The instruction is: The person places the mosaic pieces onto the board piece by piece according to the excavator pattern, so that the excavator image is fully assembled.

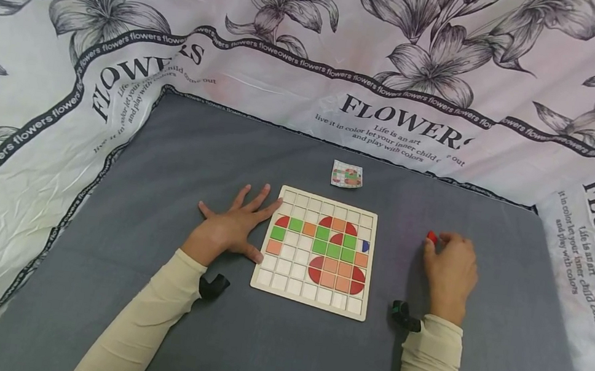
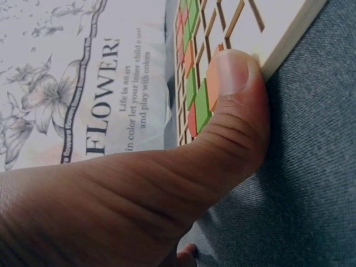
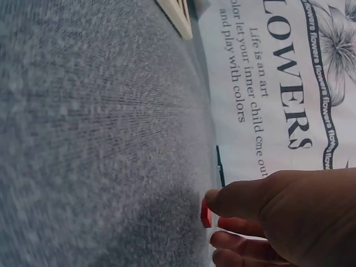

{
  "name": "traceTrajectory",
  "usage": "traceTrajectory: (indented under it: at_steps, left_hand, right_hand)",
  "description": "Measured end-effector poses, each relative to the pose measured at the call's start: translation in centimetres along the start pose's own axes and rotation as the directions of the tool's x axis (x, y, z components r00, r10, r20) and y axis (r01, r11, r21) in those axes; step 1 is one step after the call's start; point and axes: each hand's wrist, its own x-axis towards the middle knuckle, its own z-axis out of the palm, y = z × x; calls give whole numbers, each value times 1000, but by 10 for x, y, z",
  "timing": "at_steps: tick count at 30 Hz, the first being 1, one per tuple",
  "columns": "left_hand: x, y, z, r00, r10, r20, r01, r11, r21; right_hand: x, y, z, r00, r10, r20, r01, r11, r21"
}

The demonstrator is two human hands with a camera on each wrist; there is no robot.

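Note:
A pale wooden grid board (image 1: 283,267) lies on the grey cloth, partly filled with green, orange and red pieces and one blue piece (image 1: 365,246) at its right side. My left hand (image 1: 228,226) is spread beside the board, its thumb and forefinger touching the left edge. In the left wrist view the thumb (image 2: 239,105) rests at the rim close to an orange tile (image 2: 213,78). To the right of the board, my right hand (image 1: 451,272) pinches a small red piece (image 3: 206,214) between thumb and fingers. Its full shape is partly hidden.
A small printed card (image 1: 347,175) with a coloured grid pattern lies behind the board. Grey cloth (image 1: 276,356) covers the surface. White flower-printed fabric (image 1: 287,91) rises at the back and both sides. Each wrist wears a small black device (image 1: 214,286).

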Motion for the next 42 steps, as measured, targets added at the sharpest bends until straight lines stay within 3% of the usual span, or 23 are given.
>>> traceTrajectory:
  at_steps: [17, 25, 35, 42]
  left_hand:
    - [0, -1, 2, 1000, -5, 0, 5, 1000, -8]
    - [0, -1, 0, 1000, -5, 0, 5, 1000, -6]
    - [-2, 0, -1, 1000, -12, 4, 12, 1000, -3]
    - [-1, 1, -1, 1000, 0, 0, 0, 1000, -3]
  right_hand:
    - [11, 1, 10, 997, -68, -31, 69, 997, 25]
    - [6, -9, 12, 997, -74, -32, 76, 995, 62]
    - [-24, -55, 10, 985, -175, -14, 175, 979, 99]
    - [-55, -92, 8, 944, -326, -47, 329, 936, 128]
